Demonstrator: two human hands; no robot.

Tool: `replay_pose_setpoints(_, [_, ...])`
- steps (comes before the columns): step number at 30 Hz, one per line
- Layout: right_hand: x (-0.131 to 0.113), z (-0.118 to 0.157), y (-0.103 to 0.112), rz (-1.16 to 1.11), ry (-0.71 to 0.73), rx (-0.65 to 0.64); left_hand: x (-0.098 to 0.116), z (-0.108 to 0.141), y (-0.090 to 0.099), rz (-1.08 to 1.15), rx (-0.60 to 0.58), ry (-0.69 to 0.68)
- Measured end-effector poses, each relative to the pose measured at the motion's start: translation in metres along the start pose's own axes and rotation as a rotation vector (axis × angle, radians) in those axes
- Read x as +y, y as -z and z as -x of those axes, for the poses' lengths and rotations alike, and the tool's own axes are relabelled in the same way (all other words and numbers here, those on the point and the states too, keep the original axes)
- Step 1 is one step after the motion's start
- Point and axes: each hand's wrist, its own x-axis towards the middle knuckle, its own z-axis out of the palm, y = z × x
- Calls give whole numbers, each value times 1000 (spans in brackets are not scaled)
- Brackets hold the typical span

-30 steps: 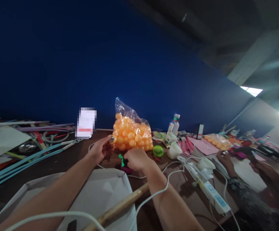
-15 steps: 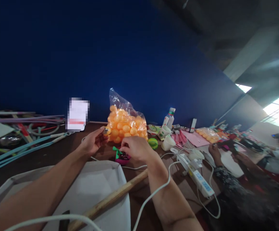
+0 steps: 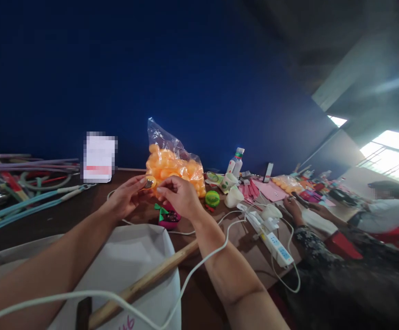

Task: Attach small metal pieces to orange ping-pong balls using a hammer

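Between the fingertips of my left hand [image 3: 128, 196] is a small round orange piece [image 3: 150, 182] with a dark, shiny spot. My right hand [image 3: 179, 196] is pinched close beside it; anything between its fingertips is too small to make out. Just below my hands sits a magenta holder [image 3: 170, 223] with a green bow [image 3: 161, 212] and small dark bits inside. Behind my hands stands a clear plastic bag [image 3: 173, 160] full of orange balls. A green striped ball [image 3: 212, 199] lies to the right of my right hand.
A white bin [image 3: 133, 256] with a wooden-handled hammer [image 3: 151, 275] across it is in front. White cables run to a power strip [image 3: 279, 248]. Paper cups [image 3: 234, 197], a bottle [image 3: 235, 162] and bundled tubes [image 3: 30, 206] lie around. A co-worker's hands [image 3: 293, 210] are at right.
My right hand has risen from the magenta holder to beside the orange piece in my left hand. The view has shifted slightly.
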Motion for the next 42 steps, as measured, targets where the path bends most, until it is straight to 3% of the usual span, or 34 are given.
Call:
replay_pose_setpoints(9, [9, -10, 3, -198, -37, 10, -3, 0, -1, -47, -126, 30])
replay_pose_setpoints(14, [12, -10, 5, -319, -114, 24, -3, 3, 1, -77, -201, 119])
replay_pose_setpoints(23, [13, -13, 4, -435, -230, 17, -5, 5, -3, -69, -212, 143])
replay_pose_setpoints(42, [11, -13, 6, -438, -324, 23, -9, 2, -1, -91, -206, 152])
